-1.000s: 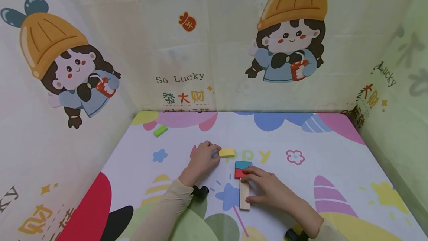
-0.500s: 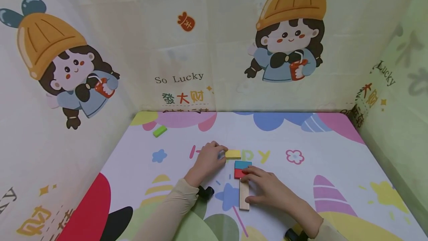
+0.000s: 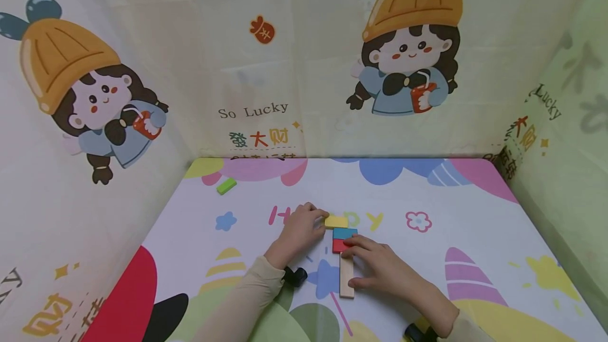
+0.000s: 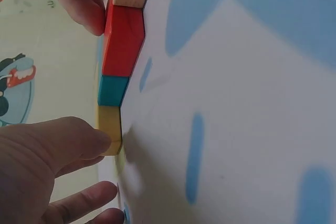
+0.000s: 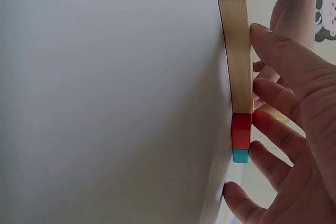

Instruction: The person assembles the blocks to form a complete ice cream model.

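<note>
A wooden block is touched near its closer end by the thumb of the right hand, whose fingers are held spread. Beneath those fingertips, a red block is partly covered, set against the wood's far end; just beyond them, a blue block is placed along the red. Past it, a yellow block is pinched between the thumb and fingers of the left hand. Well beyond the left fingers, to their left, a green block is seen on the table.
</note>
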Motion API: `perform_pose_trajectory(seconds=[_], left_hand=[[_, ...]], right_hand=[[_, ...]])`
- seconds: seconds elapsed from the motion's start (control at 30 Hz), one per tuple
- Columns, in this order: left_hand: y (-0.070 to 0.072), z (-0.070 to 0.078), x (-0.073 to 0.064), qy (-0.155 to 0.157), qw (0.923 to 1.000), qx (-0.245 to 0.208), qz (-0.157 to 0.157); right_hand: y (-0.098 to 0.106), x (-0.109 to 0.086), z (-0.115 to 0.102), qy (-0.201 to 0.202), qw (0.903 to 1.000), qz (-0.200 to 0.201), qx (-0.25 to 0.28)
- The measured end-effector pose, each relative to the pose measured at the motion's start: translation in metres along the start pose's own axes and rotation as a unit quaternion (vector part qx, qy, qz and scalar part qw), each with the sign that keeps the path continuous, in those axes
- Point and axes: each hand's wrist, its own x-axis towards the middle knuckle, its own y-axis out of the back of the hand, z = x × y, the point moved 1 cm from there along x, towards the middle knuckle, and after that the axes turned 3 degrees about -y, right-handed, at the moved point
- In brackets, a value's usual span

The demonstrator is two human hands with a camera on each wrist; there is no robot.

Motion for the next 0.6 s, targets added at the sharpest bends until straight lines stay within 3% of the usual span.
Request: perform_pose_trajectory(seconds=[0.33, 0.6], left_hand=[[0.002, 0.006, 0.0, -0.021, 0.9998, -0.003, 0.002], [-0.001, 0.011, 0.005, -0.041, 0.9989, 0.024, -0.002]], right_hand=[[-0.001, -0.001, 0.0, -0.007, 1.0, 0.001, -0.004], [0.0, -0.001, 0.0, 0.004, 1.0, 0.006, -0.005]])
